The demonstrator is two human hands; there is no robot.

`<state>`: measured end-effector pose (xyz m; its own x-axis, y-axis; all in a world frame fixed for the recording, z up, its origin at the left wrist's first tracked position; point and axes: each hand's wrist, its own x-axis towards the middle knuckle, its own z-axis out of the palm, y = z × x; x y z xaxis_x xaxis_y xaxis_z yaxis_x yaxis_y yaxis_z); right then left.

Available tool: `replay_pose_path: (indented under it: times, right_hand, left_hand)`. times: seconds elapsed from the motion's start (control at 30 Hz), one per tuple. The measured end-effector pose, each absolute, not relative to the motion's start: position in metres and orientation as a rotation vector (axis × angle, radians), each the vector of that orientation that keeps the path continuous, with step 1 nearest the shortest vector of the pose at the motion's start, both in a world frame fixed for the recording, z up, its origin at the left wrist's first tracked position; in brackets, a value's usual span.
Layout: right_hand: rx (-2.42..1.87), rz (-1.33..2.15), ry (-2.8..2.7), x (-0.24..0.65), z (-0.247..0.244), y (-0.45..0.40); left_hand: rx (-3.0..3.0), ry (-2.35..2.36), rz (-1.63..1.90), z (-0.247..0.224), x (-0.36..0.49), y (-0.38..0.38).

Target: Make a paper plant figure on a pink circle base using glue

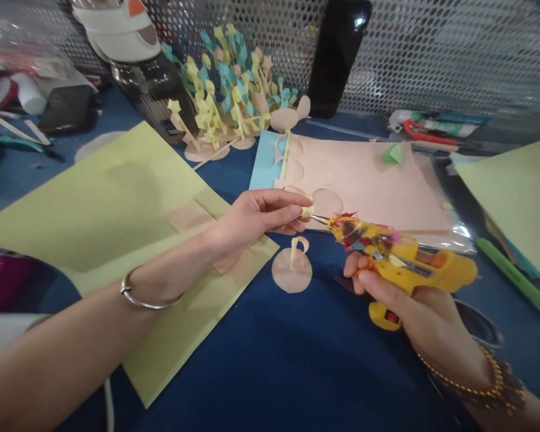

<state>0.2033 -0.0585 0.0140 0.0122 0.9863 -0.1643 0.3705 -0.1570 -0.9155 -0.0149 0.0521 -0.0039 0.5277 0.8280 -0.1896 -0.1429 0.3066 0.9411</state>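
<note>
My left hand (261,216) pinches a small pale yellow paper strip (306,211) between thumb and fingertips, close to the tip of the glue gun. My right hand (414,294) grips a yellow hot glue gun (400,258) crusted with coloured paper scraps, its metal nozzle (319,219) pointing left at the strip. Below the nozzle lies a peach paper disc (288,273) with an upright paper loop (299,245) stuck on it. Under both hands lies a pale green paper sheet (94,204), and a peach paper sheet (364,180) is beyond them.
A cluster of yellow and blue paper shapes on peach discs (229,90) stands at the back, before a perforated metal screen (432,54). A black bottle (337,54) and red-handled scissors (427,135) are nearby. A green marker (517,279) lies on the blue tabletop (252,360).
</note>
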Motion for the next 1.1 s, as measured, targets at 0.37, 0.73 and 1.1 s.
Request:
replay_pose_path:
  times: [0.37,0.73,1.1]
  right_hand:
    - [-1.553,1.209,-1.396,0.2050,0.0135,-0.0586]
    - [-1.627,1.220,-1.351,0.2037,0.0149,-0.0564]
    - [-1.649,1.200,-1.373,0.2048,0.0151,-0.0556]
  left_hand:
    - [1.130,0.818,0.730,-0.0056,-0.0132,0.0521]
    - [1.147,0.833,0.726,-0.0032,-0.0127,0.0511]
    - [1.169,0.792,0.737,-0.0054,-0.0132,0.0519]
